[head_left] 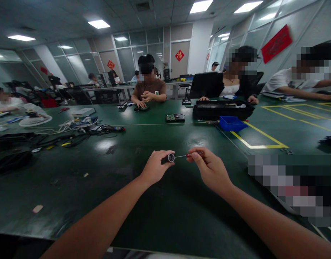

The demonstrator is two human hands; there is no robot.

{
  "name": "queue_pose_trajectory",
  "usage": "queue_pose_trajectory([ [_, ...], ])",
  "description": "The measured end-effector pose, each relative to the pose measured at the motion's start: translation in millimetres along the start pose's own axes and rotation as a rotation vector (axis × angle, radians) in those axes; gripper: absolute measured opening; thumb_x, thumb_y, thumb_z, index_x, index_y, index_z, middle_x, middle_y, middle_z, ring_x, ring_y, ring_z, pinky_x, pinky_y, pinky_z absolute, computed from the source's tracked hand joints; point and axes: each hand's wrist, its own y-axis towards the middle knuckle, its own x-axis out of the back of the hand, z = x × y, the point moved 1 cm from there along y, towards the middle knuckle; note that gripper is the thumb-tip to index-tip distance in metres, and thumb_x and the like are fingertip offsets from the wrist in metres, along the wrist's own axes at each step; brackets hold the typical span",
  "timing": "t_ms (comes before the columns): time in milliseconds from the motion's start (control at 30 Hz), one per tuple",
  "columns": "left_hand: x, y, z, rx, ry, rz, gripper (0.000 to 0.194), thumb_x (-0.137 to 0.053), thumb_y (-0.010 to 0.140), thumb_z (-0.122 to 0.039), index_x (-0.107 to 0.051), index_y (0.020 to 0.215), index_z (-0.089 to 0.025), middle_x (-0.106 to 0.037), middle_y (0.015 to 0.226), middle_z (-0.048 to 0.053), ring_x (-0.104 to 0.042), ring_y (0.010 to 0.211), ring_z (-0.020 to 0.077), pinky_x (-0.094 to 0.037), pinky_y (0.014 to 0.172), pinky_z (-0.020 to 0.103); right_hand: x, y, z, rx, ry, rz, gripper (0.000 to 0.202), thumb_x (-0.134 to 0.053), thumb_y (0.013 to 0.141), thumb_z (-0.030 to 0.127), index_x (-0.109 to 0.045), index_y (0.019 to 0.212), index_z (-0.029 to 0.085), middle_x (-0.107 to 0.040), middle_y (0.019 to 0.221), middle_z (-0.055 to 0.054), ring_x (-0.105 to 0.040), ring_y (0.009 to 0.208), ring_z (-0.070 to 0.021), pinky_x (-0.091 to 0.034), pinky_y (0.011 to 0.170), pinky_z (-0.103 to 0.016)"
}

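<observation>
Left grip (pixel 154 168) grasps short black cylinder with silvery open end (pixel 170 158) | Right grip (pixel 212 169) pinches slim red-handled metal screwdriver (pixel 188 155), its tip leftward at that end, contact unclear | Glossy green desk (pixel 165 216) below both grips | Step: apparently working the opening; next likely needs steady alignment

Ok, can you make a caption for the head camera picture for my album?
Over a green table, the left hand holds a dark cylinder while the right hand points a screwdriver toward it.
</observation>
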Motion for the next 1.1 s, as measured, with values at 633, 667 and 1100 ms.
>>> queue_pose_trajectory([
  [633,0.4,-0.8,-0.5,0.007,0.014,0.015,0.038,-0.073,0.084,-0.024,-0.066,0.121,-0.03,-0.069,0.117,0.003,-0.059,0.11,0.0268,-0.032,0.11,0.055,5.3,3.1,3.3,-0.066,-0.075,0.002,0.03,-0.056,0.094,0.047,-0.068,0.1,0.021,-0.072,0.074,-0.003,-0.069,0.07,-0.0206,-0.053,0.066,-0.034],
  [667,0.6,-0.6,-0.6,0.007,0.016,0.012,0.038,-0.073,0.084,-0.024,-0.066,0.121,-0.03,-0.069,0.116,0.003,-0.059,0.11,0.0267,-0.032,0.11,0.055,5.3,2.0,3.3,-0.039,-0.078,0.016,0.027,-0.055,0.094,0.044,-0.068,0.102,0.021,-0.072,0.078,-0.004,-0.069,0.072,-0.0205,-0.053,0.066,-0.034],
  [1100,0.2,0.4,-2.3,0.007,0.024,0.031,0.035,-0.073,0.085,-0.022,-0.066,0.119,-0.029,-0.069,0.121,0.002,-0.059,0.116,0.0246,-0.028,0.113,0.054,0.9,-0.5,-0.1,-0.009,-0.114,0.047,0.029,-0.039,0.101,0.038,-0.061,0.115,0.024,-0.065,0.08,-0.002,-0.062,0.071,-0.0196,-0.044,0.061,-0.031],
])
